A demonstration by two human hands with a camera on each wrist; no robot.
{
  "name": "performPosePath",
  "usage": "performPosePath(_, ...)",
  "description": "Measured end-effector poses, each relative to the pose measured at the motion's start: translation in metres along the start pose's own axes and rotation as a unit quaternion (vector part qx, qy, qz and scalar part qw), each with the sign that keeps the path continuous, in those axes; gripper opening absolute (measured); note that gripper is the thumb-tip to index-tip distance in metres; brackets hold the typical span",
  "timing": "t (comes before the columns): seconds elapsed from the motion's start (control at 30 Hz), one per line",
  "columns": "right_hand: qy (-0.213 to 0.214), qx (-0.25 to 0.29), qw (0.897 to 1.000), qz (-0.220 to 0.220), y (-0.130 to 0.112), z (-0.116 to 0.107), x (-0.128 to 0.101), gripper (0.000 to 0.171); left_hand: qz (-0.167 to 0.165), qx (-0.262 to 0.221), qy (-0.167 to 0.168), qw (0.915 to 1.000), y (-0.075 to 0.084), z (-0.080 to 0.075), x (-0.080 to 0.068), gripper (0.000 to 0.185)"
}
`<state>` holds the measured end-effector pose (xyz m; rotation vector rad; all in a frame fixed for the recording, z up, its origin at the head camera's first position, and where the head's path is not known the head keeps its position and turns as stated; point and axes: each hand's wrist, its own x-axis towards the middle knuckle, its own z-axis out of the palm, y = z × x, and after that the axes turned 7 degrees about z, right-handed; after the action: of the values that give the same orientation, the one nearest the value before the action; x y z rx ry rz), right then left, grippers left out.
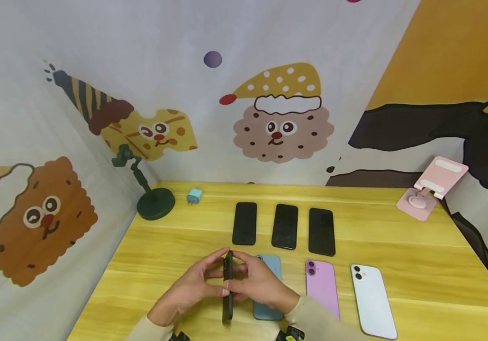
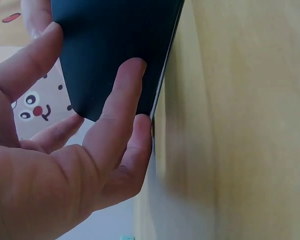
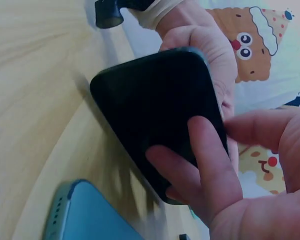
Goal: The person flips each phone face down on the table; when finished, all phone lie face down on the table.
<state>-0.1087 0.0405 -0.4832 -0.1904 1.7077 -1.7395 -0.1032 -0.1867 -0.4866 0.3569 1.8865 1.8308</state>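
Between my two hands a dark phone (image 1: pixel 228 308) stands on its long edge, close over the wooden table. My left hand (image 1: pixel 193 286) grips it from the left, thumb on the upper edge and fingers spread on its dark face (image 2: pixel 105 45). From the right, my right hand (image 1: pixel 263 284) holds it too, with two fingertips on the opposite black face (image 3: pixel 145 100) and the thumb at the edge. Partly under the right hand lies a blue phone (image 1: pixel 268 311), camera side up. A pink phone (image 1: pixel 322 286), partly covered by the right sleeve, and a white phone (image 1: pixel 374 300) lie farther right.
Three black phones lie in a row behind: one on the left (image 1: pixel 244 223), one in the middle (image 1: pixel 284 226), one on the right (image 1: pixel 321 231). A dark green stand (image 1: pixel 156 203) and a blue charger plug (image 1: pixel 194 195) are back left. A pink folding stand (image 1: pixel 440 176) is back right, before a printed curtain.
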Motion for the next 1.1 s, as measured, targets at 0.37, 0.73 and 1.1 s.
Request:
performPosePath(0.37, 0.042, -0.014, 0.999, -0.008, -0.005, 0.000, -0.004, 0.079, -0.012, -0.020, 0.075, 0.9969, 0.002, -0.002, -0.003, 0.083)
performPosePath(0.73, 0.029, 0.021, 0.999, -0.038, -0.015, -0.005, -0.008, 0.082, -0.006, -0.075, 0.056, 0.9956, -0.004, -0.005, -0.009, 0.076)
performPosePath(1.1, 0.024, 0.016, 0.999, -0.044, -0.014, -0.007, -0.006, 0.085, -0.001, -0.071, 0.075, 0.9946, -0.004, -0.004, -0.010, 0.079)
